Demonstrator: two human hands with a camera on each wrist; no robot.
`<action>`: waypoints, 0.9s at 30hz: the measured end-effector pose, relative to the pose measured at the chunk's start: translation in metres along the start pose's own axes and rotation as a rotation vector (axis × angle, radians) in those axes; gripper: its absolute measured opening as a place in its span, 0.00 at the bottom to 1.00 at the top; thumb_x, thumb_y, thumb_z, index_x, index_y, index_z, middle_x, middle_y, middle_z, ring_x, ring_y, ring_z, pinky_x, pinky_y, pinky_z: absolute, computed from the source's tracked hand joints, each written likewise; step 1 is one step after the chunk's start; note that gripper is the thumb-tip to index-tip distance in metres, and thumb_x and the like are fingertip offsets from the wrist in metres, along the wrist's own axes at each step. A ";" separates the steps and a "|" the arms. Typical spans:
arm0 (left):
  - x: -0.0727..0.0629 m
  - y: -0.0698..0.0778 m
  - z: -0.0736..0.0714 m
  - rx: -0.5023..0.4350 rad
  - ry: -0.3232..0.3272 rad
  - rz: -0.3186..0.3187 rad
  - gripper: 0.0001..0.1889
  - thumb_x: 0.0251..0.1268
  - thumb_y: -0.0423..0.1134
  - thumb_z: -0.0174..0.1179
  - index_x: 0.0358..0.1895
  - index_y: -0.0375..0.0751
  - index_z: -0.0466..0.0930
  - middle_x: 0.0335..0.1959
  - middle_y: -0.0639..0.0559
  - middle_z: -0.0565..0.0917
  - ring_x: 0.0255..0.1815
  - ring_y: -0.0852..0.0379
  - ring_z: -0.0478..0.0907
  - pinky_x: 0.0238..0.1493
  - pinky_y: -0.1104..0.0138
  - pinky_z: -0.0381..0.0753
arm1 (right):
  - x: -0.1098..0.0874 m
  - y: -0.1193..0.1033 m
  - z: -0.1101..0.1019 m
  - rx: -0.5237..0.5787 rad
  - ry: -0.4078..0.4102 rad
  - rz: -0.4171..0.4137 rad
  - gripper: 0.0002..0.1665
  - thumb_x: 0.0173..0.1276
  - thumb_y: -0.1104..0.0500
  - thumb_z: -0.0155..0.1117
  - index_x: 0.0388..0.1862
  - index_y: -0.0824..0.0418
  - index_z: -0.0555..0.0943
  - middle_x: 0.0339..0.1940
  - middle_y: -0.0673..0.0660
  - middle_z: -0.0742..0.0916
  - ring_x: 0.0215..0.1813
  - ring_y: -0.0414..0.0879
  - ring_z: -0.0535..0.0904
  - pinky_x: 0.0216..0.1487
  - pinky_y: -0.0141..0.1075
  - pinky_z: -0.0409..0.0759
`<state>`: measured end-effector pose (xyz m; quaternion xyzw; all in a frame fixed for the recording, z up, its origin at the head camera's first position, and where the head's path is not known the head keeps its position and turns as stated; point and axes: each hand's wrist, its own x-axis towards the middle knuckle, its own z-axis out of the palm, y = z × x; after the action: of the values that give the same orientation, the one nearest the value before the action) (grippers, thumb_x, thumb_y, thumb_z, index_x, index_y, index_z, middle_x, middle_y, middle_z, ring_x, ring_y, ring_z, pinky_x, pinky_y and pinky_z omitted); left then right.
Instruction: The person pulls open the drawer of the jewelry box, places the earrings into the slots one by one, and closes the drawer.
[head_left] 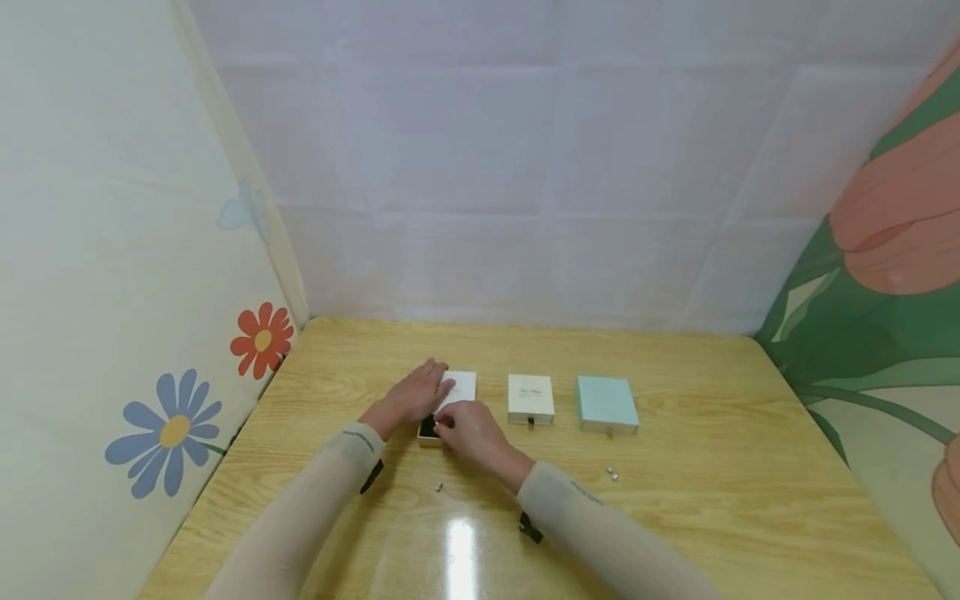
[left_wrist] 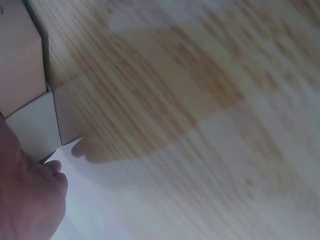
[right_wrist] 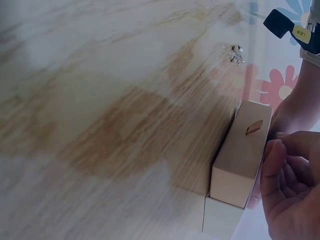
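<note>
My left hand point(head_left: 416, 396) grips the sleeve of a small white drawer box point(head_left: 461, 386), thumb on top and fingers at its far left side. The box's drawer point(head_left: 429, 439) is pulled out toward me and shows a black inside. My right hand point(head_left: 471, 429) is over the drawer, thumb and forefinger pinched together on a small shiny piece, mostly hidden by the fingertips. In the right wrist view, the pinching fingers point(right_wrist: 274, 155) are right at the drawer's rim. A small silvery earring point(head_left: 438, 487) lies on the table before the box.
To the right stand a cream drawer box point(head_left: 530, 396) with a dark pull tab and a pale turquoise box point(head_left: 606, 402), both closed. Small silvery earrings point(head_left: 612, 474) lie before the turquoise box. The wooden table point(head_left: 697, 467) meets fabric hangings at its back and sides.
</note>
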<state>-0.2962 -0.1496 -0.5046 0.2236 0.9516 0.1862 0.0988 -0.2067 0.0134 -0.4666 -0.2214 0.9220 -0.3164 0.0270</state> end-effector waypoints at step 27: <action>-0.004 0.006 -0.002 0.018 0.018 0.004 0.32 0.85 0.54 0.33 0.77 0.32 0.56 0.79 0.33 0.57 0.82 0.37 0.49 0.81 0.48 0.53 | 0.015 -0.005 0.008 -0.163 -0.071 0.072 0.05 0.68 0.59 0.70 0.37 0.56 0.91 0.35 0.49 0.91 0.34 0.38 0.81 0.38 0.30 0.81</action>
<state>-0.2914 -0.1473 -0.4998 0.2245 0.9537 0.1797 0.0880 -0.2165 -0.0013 -0.4687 -0.2006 0.9505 -0.2312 0.0531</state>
